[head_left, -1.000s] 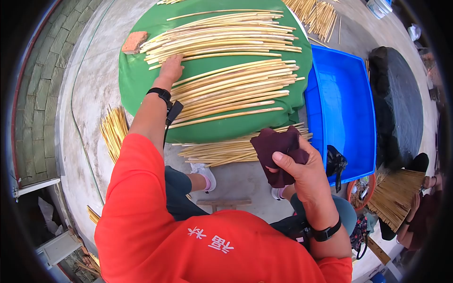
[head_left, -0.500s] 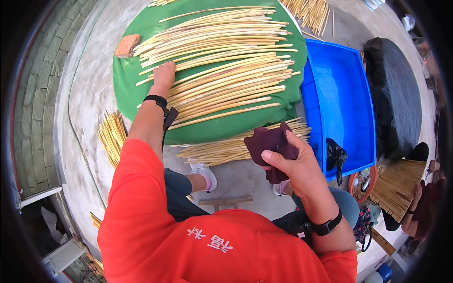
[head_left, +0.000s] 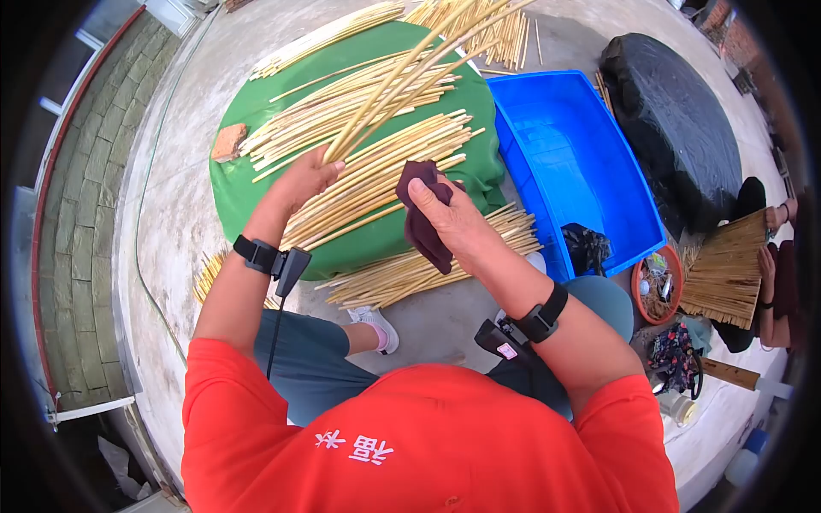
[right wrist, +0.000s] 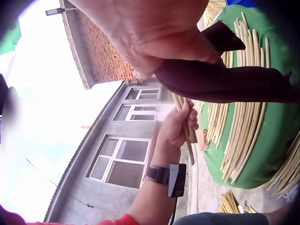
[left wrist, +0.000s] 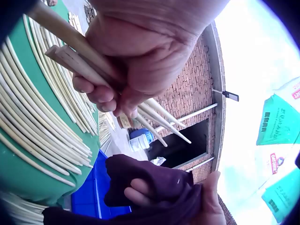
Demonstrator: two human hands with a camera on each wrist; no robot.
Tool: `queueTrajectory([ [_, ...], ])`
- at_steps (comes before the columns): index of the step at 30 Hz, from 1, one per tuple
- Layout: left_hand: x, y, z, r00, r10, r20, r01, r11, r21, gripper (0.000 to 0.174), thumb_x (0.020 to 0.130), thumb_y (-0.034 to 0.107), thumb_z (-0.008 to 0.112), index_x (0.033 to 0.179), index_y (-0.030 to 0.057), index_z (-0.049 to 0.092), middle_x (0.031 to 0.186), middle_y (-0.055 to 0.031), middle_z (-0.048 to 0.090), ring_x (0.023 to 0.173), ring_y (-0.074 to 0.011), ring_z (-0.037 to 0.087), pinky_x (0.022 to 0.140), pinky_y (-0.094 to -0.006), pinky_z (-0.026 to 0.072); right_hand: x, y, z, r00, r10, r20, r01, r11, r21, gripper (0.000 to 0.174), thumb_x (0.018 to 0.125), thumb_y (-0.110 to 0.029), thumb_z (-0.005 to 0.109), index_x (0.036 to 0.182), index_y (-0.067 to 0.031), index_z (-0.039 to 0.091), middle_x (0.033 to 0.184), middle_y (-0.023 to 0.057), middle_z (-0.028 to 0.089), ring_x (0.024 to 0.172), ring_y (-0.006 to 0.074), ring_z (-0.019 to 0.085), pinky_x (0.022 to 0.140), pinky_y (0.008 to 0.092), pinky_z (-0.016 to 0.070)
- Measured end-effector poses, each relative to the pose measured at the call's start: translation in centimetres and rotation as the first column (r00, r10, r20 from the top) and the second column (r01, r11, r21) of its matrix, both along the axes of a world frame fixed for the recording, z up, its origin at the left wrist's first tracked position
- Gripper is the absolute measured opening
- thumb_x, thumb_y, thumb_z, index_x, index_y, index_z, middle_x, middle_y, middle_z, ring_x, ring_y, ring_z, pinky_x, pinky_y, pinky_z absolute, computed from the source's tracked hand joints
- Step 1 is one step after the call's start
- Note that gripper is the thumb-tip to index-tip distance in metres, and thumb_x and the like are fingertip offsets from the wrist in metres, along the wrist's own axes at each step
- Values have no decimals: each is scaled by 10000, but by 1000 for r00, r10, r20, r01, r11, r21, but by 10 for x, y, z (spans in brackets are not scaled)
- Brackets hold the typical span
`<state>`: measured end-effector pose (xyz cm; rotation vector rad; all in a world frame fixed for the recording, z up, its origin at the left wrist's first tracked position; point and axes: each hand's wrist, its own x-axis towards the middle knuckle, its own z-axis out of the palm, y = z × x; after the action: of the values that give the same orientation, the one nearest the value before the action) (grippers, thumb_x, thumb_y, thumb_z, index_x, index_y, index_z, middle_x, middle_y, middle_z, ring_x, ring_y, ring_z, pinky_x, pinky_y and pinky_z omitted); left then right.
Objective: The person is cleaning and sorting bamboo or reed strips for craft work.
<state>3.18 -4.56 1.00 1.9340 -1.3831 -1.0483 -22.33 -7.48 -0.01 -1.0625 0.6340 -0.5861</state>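
My left hand [head_left: 306, 181] grips a few long pale reed stalks [head_left: 376, 107] near one end, lifted at a slant over the green-covered round table [head_left: 244, 192]. In the left wrist view, its fingers curl around the stalks [left wrist: 77, 63]. A folded dark maroon cloth [head_left: 421, 231] is held in my right hand [head_left: 457, 222], thumb on top, right of the left hand and over the near stalks. In the right wrist view the cloth [right wrist: 225, 84] hangs out from the palm. Rows of loose stalks [head_left: 385, 162] lie on the green cover below both hands.
A brick [head_left: 228, 143] sits at the table's left side. More stalks [head_left: 436, 265] lie beneath the near edge. To the right stand a blue tub [head_left: 564, 154] with a black bag [head_left: 586, 248], and an orange basin [head_left: 676, 295]. Another person holds a stalk mat [head_left: 723, 265] at far right.
My left hand has left the table top and come nearer, raising several stalks in its grip. The right hand with the cloth has moved up and left toward it. The head view has shifted.
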Motion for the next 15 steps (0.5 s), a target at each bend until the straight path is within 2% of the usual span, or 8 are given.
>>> queueTrajectory([
  [1, -27, 8, 8, 979, -7, -203, 12, 1000, 25, 183, 890, 232, 514, 963, 65, 505, 654, 38, 448, 556, -33, 399, 488, -186, 339, 2, 0, 0, 1000, 10, -18, -10, 1000, 5, 604, 823, -446, 584, 1189, 17, 457, 1074, 120, 525, 1013, 157, 454, 884, 261, 352],
  [3, -84, 25, 18, 903, -89, -421, 120, 992, 49, 165, 903, 231, 489, 957, 75, 497, 638, 26, 461, 506, -43, 398, 446, -183, 327, 12, 3, -14, 981, -12, 192, 2, 999, 53, 523, 784, -343, 665, 1135, 1, 487, 996, 114, 559, 943, 164, 520, 811, 274, 421],
  [4, -112, 34, 18, 909, -43, -414, 90, 992, 93, 174, 910, 246, 479, 939, 74, 485, 632, 24, 459, 486, -44, 383, 430, -186, 318, 7, 4, -8, 979, -12, 204, 4, 999, 42, 523, 784, -343, 665, 1135, 1, 487, 996, 114, 559, 943, 164, 520, 811, 274, 421],
  [5, -133, 42, 17, 914, 6, -405, 54, 989, 137, 187, 918, 261, 468, 921, 73, 473, 626, 22, 457, 466, -45, 368, 413, -189, 310, 0, 6, -2, 972, -73, 225, 36, 985, 166, 455, 755, -255, 696, 1084, -7, 502, 938, 104, 573, 869, 172, 556, 750, 283, 458],
  [7, -145, 51, 16, 737, 34, -675, 120, 976, 180, 228, 927, 298, 450, 862, 79, 452, 620, 14, 454, 458, -46, 357, 404, -185, 303, -3, 7, 3, 920, -265, 287, 162, 927, 337, 324, 681, -25, 725, 932, -24, 520, 782, 74, 591, 663, 189, 615, 595, 301, 527],
  [9, -150, 65, 17, 734, 44, -678, 93, 982, 164, 259, 932, 310, 437, 817, 79, 441, 589, 9, 436, 437, -46, 334, 397, -185, 296, -12, 2, 10, 896, -326, 301, 217, 914, 342, 269, 725, -30, 689, 939, -16, 526, 812, 88, 611, 682, 192, 622, 628, 306, 531],
  [12, -152, 99, 24, 746, 45, -664, 164, 955, 249, 267, 936, 301, 429, 805, 68, 438, 541, 11, 391, 411, -48, 306, 376, -194, 274, -29, -27, 16, 850, -384, 361, 261, 902, 345, 218, 728, -17, 681, 891, -24, 535, 765, 82, 601, 669, 189, 622, 607, 302, 535],
  [15, -132, 151, 19, 666, 33, -745, 274, 918, 286, 269, 925, 292, 454, 784, 63, 445, 552, 12, 394, 426, -47, 315, 387, -185, 266, -53, -62, 33, 758, -559, 335, 426, 814, 394, 205, 718, 6, 676, 847, -8, 517, 719, 100, 586, 629, 202, 608, 572, 294, 523],
])
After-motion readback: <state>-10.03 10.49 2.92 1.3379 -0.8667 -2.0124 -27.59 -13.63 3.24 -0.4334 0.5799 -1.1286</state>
